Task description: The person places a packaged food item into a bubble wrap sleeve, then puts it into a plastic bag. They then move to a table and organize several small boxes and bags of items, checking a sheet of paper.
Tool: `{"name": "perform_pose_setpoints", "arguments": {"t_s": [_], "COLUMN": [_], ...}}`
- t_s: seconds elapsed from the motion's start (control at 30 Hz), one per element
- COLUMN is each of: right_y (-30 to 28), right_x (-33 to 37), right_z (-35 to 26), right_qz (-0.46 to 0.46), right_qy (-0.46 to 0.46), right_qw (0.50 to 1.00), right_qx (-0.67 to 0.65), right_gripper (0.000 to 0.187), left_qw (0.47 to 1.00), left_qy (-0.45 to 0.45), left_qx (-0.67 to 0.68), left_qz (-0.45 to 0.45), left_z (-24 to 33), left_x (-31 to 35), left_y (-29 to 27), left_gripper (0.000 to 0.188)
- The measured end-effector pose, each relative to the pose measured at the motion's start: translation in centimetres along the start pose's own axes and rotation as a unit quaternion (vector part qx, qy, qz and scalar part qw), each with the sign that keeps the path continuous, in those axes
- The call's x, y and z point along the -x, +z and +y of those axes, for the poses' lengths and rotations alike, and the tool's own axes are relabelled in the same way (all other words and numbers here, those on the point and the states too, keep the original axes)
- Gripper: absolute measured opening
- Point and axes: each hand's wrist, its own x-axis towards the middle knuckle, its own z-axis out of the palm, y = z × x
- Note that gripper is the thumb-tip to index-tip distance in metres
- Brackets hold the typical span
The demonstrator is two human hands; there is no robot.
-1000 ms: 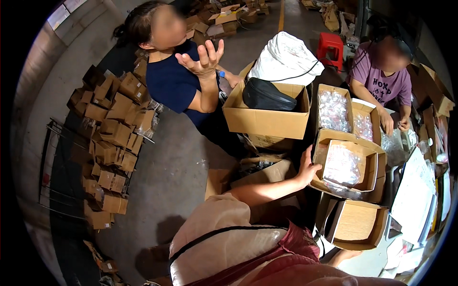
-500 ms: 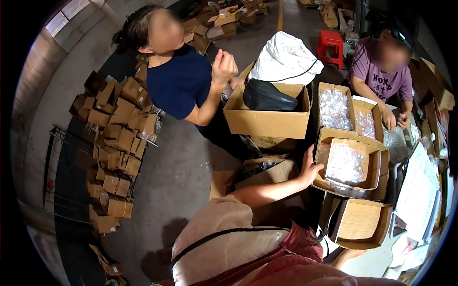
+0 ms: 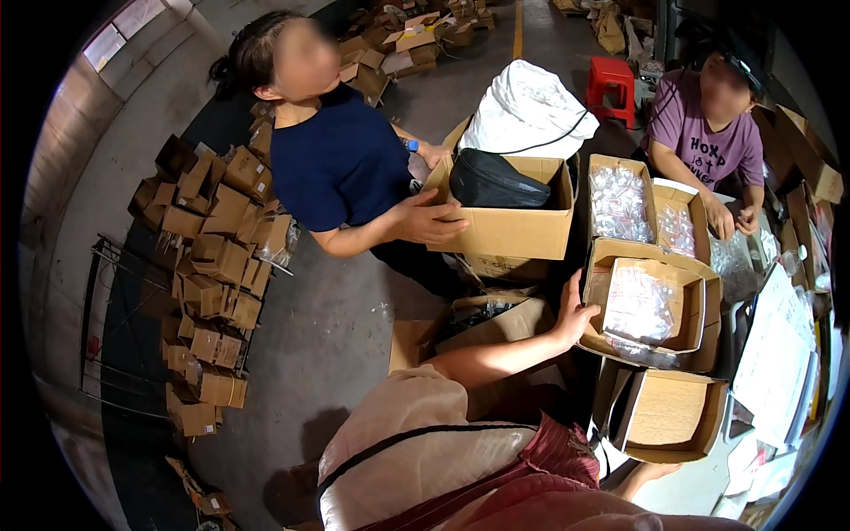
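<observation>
My left hand (image 3: 575, 317) lies open, fingers apart, on the rim of the carton (image 3: 699, 305) of bagged parts; my right is hidden, so a careless push could tip it.

Spreading grey and scuffed underfoot — a bare concrete floor (image 3: 328, 327), stained in patches. Running across it toward the far end, a yellow painted line (image 3: 518, 18). Letting in pale daylight at upper left, a window (image 3: 119, 31) set in a plain wall (image 3: 62, 177). Standing near the line, a red plastic stool (image 3: 613, 84). Lying flat at left — a wire rack (image 3: 111, 336). Stacking up beside it, a heap of small cardboard boxes (image 3: 212, 265).
</observation>
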Motion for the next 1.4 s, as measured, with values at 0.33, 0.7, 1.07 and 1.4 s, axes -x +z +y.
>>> {"name": "perform_pose_setpoints", "arguments": {"t_s": [0.33,0.7,1.07,1.4], "right_y": [0.1,-0.6,0.2,-1.1], "right_x": [-0.1,-0.3,-1.1,-0.1], "right_z": [0.4,1.0,4.4,-0.2], "right_qz": [0.002,-0.003,-0.033,-0.058], "right_qy": [-0.005,0.014,-0.057,-0.002], "right_qw": [1.000,1.000,0.998,0.996], "right_qx": [0.008,-0.005,0.004,0.069], "right_gripper": [0.049,0.050,0.044,0.044], "left_qw": [1.000,1.000,0.997,0.989], "left_qy": [-0.025,-0.011,-0.032,-0.048], "left_qx": [-0.004,-0.007,0.070,0.127], "left_qz": [-0.015,-0.008,-0.015,-0.058], "left_z": [0.6,0.2,-0.3,1.3], "left_x": [0.0,0.2,-0.9,-0.2], "left_y": [-0.1,-0.1,-0.9,-0.5], "left_gripper": [0.086,0.087,0.091,0.079]}}
